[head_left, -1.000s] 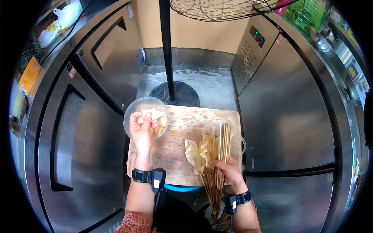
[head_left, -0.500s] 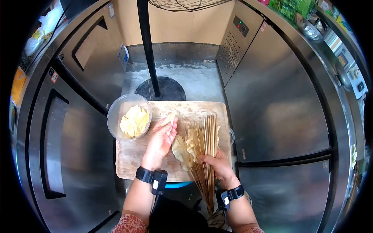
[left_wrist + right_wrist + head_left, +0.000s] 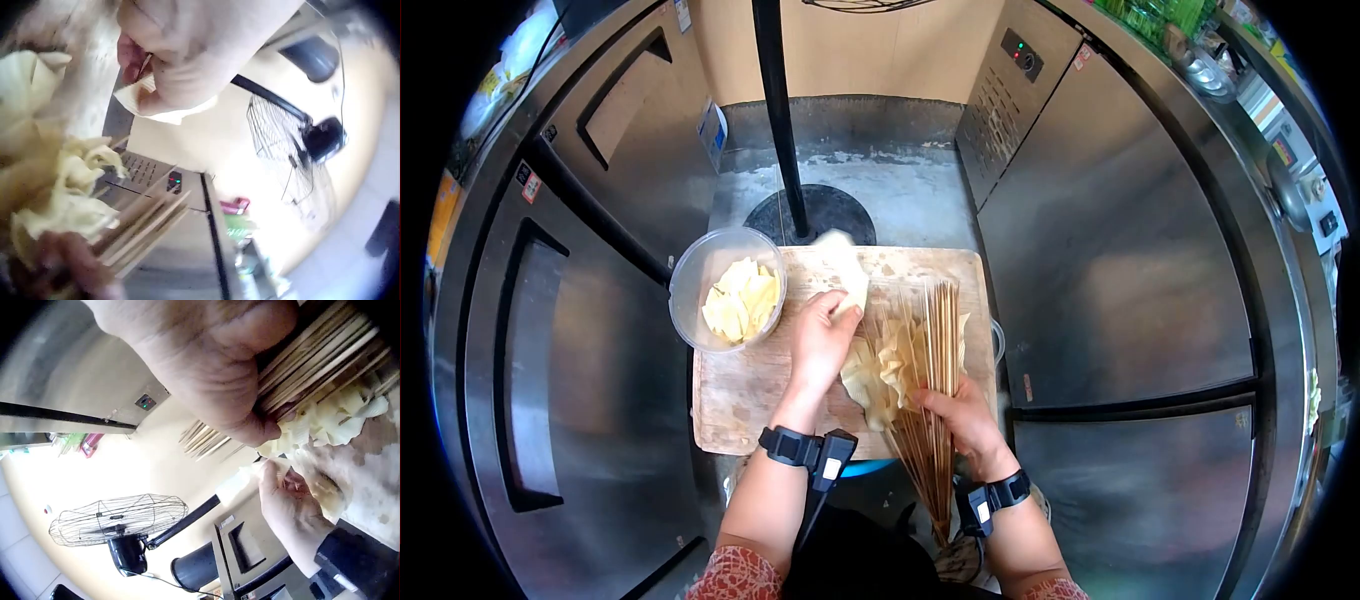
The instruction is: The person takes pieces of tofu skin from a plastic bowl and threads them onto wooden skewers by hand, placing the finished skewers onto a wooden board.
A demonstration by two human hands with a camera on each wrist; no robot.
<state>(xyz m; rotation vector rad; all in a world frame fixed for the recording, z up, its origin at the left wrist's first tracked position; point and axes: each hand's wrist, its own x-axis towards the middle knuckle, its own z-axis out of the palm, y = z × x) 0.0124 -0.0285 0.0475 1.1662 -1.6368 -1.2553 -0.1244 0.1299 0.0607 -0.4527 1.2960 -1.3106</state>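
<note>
My left hand (image 3: 820, 338) pinches a pale, thin sheet that looks like tofu skin (image 3: 843, 266), raised over the board and slightly blurred. In the right wrist view the same sheet (image 3: 239, 481) sticks out past the left fingertips. A bundle of bamboo skewers (image 3: 942, 335) lies in the grip of my right hand (image 3: 966, 418), thumb across it, thin ends fanning toward my body. Folded tofu skin pieces (image 3: 894, 362) are threaded on skewers along the bundle's left side. More pale pieces (image 3: 742, 300) fill a clear plastic tub (image 3: 684, 312) left of the hands.
A wooden cutting board (image 3: 745, 420) lies under the work, with the tub on its far left corner. Steel cabinets (image 3: 1115, 260) stand close on both sides. Behind the board rises a black fan pole (image 3: 780, 120) on a round base (image 3: 840, 212).
My left hand has moved right from the tub with a tofu skin piece, which now hangs spread out above the board. The right hand keeps its hold on the skewers.
</note>
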